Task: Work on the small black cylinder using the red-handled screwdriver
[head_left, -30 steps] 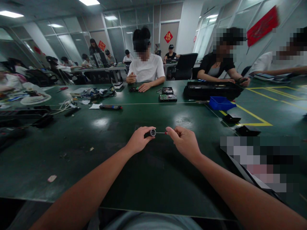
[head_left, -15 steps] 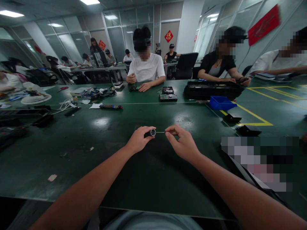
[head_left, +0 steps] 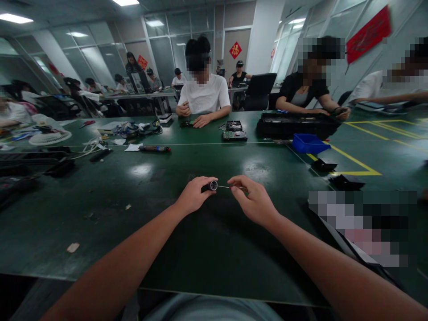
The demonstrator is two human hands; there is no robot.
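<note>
My left hand (head_left: pixel 195 195) is closed around a short black cylinder (head_left: pixel 213 185) whose round, silver-rimmed end faces me. From its right side a thin metal shaft runs across to my right hand (head_left: pixel 253 198). That shaft belongs to a slim screwdriver (head_left: pixel 223 187), pinched between the thumb and fingers of my right hand, which mostly hide its handle. The tip meets or lies close to the cylinder's edge; the exact contact is too small to make out. Both hands are held over the green table (head_left: pixel 214 249).
Across the table a person in a white shirt (head_left: pixel 204 96) handles small parts beside hard drives (head_left: pixel 234 135). To the right are a long black housing (head_left: pixel 297 126), a blue bin (head_left: pixel 310 144) and black pieces (head_left: pixel 324 165). A dark cylindrical tool (head_left: pixel 154 149) and cables (head_left: pixel 93 146) lie left.
The screwdriver now slants slightly, its handle end a little lower, and my right fingers have shifted on it. My left hand and the cylinder have stayed almost in place.
</note>
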